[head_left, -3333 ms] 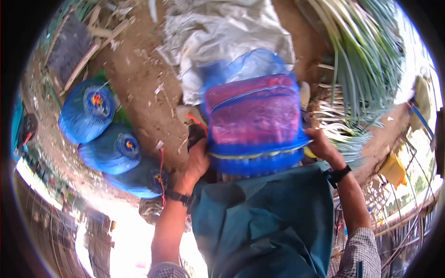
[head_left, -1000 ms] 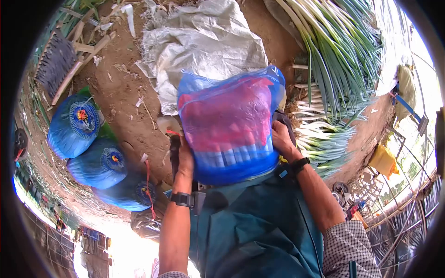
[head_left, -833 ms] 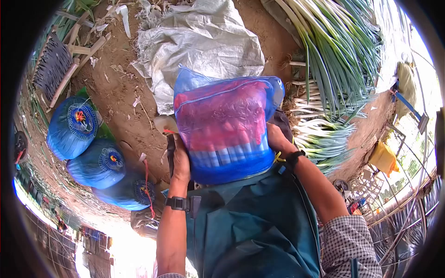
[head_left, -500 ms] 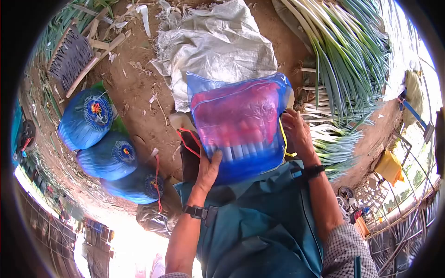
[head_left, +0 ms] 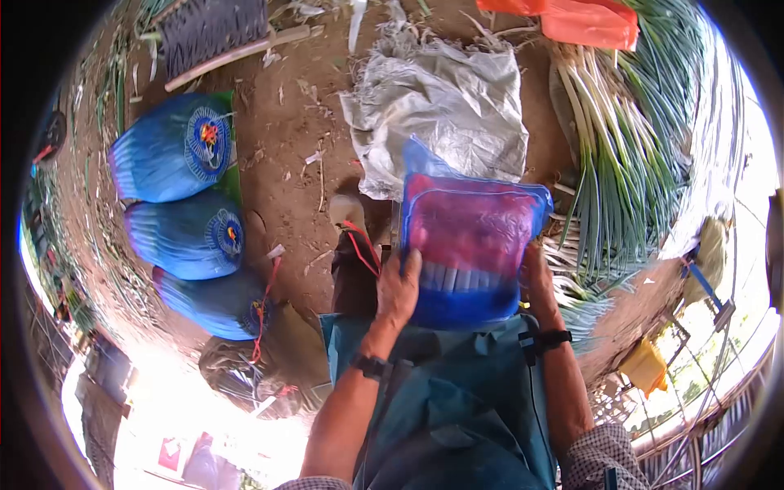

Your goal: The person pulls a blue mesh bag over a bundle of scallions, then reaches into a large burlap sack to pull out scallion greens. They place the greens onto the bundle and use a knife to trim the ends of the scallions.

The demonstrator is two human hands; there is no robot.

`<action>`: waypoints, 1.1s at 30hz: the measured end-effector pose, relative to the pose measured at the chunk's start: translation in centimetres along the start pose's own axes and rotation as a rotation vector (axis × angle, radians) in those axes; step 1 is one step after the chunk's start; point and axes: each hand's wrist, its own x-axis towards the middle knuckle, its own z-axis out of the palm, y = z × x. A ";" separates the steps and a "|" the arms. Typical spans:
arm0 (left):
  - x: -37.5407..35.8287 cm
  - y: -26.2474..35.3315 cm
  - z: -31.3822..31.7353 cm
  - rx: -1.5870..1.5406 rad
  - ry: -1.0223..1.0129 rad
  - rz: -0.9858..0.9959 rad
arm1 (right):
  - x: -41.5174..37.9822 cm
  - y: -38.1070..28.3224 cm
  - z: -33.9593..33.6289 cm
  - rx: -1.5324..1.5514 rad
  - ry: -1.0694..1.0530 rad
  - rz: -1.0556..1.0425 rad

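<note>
A blue see-through plastic bag (head_left: 465, 306) is held upright above my lap, with something red and a row of whitish strips showing through it. My left hand (head_left: 398, 290) grips its left edge, thumb on the front and fingers mostly hidden. At the right edge, my right hand (head_left: 537, 282) is closed on the bag, its fingertips partly hidden behind it. A teal apron (head_left: 441, 384) covers my lap just below. A red cord (head_left: 361, 245) lies near my left hand.
Several stuffed blue net bags (head_left: 171, 151) stand at left. A whitish woven sack (head_left: 441, 114) lies on the dirt ahead. Long green onions (head_left: 621, 155) are piled at right, with an orange-red object (head_left: 588, 23) above them. A spiked wooden frame (head_left: 216, 37) lies at upper left.
My view has shifted, bringing the orange-red object into sight. The right hand has moved in from beside the bag to its edge. The yellow strip at that edge is largely hidden now.
</note>
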 end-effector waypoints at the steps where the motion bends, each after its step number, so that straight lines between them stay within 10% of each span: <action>1: 2.2 -1.4 -0.7 -0.023 -0.012 -0.025 | -0.5 -2.6 0.5 0.236 0.036 0.029; 5: 9.3 -6.2 -1.1 -0.469 -0.257 -0.383 | -0.1 -5.1 2.1 0.234 0.048 0.226; 8: 9.9 -11.7 5.2 -0.139 -0.016 0.056 | -0.8 -3.7 3.6 0.117 0.060 0.261; 17: 6.4 -9.7 2.3 -0.125 -0.135 -0.283 | -1.3 -1.6 4.5 0.433 0.005 0.280; 25: 3.1 -9.4 3.3 -0.133 -0.013 -0.295 | -3.7 1.4 5.1 -0.004 0.250 0.352; 33: -3.1 -2.7 1.9 -0.247 -0.040 0.121 | -7.0 -0.1 7.1 -0.069 0.393 0.102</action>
